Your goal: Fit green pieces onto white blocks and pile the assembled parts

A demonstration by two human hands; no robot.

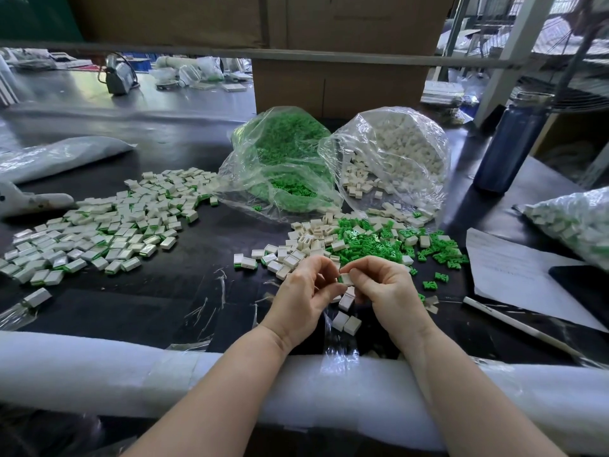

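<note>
Block (346,279), white, small, rigid, likely light and slick, pinched above the worktop (164,298) between left hand (304,293) and right hand (384,286), both grips closed on it; best held by its flat sides.

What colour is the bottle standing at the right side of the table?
Dark blue, with a metallic grey cap; the bottle shows best in the head view, the only one.

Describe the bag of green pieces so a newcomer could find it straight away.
Start at the big cardboard box at the back of the table. Two clear bags lie just before it; the bag of green pieces is the left one. Its neighbour, the bag of white blocks, holds only white.
</note>
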